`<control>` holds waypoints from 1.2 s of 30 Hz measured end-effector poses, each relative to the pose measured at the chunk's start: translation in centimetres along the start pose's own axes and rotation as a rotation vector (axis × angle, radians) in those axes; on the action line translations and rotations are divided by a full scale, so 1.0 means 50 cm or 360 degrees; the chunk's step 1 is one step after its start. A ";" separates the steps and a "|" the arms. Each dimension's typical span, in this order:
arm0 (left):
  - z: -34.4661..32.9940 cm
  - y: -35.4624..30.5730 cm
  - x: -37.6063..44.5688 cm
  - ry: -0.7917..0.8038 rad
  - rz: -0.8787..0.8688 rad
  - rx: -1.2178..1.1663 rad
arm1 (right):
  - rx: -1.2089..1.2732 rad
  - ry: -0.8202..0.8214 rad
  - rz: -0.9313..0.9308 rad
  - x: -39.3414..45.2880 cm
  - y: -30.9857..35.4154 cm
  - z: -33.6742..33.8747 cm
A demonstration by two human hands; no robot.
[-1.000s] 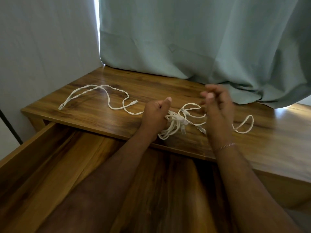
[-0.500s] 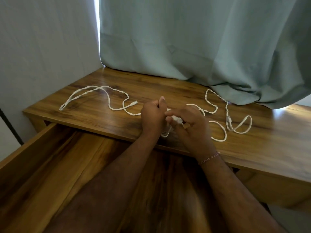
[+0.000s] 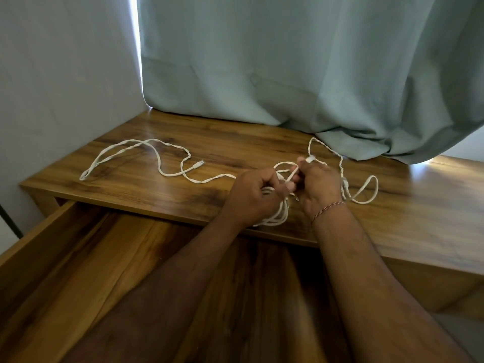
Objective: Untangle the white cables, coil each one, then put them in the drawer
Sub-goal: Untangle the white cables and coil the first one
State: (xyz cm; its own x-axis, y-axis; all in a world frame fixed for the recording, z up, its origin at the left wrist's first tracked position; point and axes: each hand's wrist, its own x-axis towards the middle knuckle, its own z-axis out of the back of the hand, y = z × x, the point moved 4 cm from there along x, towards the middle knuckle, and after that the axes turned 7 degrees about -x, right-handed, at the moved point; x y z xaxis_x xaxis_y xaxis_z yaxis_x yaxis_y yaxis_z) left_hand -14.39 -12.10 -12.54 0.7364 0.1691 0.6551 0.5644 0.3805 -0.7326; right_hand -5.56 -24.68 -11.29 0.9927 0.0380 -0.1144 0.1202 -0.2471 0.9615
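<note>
Change: half a second ago our right hand (image 3: 318, 186) lay low over the bundle; now it lifts a plug end, so coiling goes on.
Left hand (image 3: 252, 196): fingers curled round the coil (image 3: 277, 216), at the desk's (image 3: 419, 226) front edge.
Right hand: pinches the cable end.
White cables (image 3: 146, 155): loose loops on the desk's left side.
Drawer (image 3: 65, 258): open below.

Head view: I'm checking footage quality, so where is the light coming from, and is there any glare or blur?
Head view: daylight enters through the gap beside the curtain; bright glare on the desk top at right; the drawer and forearms sit in shade; the white cables stay sharp; straight edges bow slightly from the wide lens.
</note>
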 end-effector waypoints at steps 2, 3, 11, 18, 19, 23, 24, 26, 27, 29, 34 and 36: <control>-0.009 0.005 0.000 0.0107 0.0103 -0.0006 | -0.0148 -0.0044 0.0048 0.002 -0.025 0.021; -0.008 0.010 0.003 0.0101 0.0206 -0.0095 | -0.0295 -0.0041 0.0133 -0.004 -0.029 0.026; 0.049 0.039 0.007 -0.0690 0.0692 -0.0855 | -0.1457 0.0375 0.0903 -0.030 -0.043 -0.013; 0.052 0.044 0.006 -0.0807 0.0735 -0.0947 | -0.1286 0.0756 0.1131 -0.057 -0.043 -0.023; 0.053 0.045 0.005 -0.0840 0.0721 -0.0895 | -0.1222 0.0814 0.1111 -0.065 -0.044 -0.027; 0.063 0.038 -0.002 -0.0991 0.0539 -0.0401 | -0.0803 0.0796 0.0737 -0.077 -0.068 -0.044; 0.064 0.032 -0.004 -0.0988 0.0482 -0.0268 | -0.0638 0.0760 0.0571 -0.080 -0.078 -0.048; 0.061 0.021 -0.007 -0.1006 0.0431 -0.0135 | -0.0408 0.0696 0.0316 -0.089 -0.088 -0.055; 0.061 0.016 -0.009 -0.1020 0.0424 -0.0110 | -0.0361 0.0673 0.0235 -0.094 -0.088 -0.057; 0.060 0.009 -0.010 -0.1031 0.0402 -0.0054 | -0.0309 0.0665 0.0104 -0.104 -0.081 -0.056; 0.062 0.010 -0.012 -0.1088 0.0429 0.0001 | -0.0116 0.0646 -0.0120 -0.109 -0.073 -0.059; 0.062 0.014 -0.011 -0.1086 0.0465 -0.0003 | -0.0108 0.0700 -0.0117 -0.112 -0.072 -0.065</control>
State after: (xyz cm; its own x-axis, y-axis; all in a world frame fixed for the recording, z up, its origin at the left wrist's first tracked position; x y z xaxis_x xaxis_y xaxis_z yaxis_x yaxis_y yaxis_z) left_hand -15.55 -9.12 -12.83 0.4615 0.7907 0.4022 0.3821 0.2320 -0.8945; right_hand -11.56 -20.86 -13.33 0.8818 0.4647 -0.0803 0.1752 -0.1647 0.9707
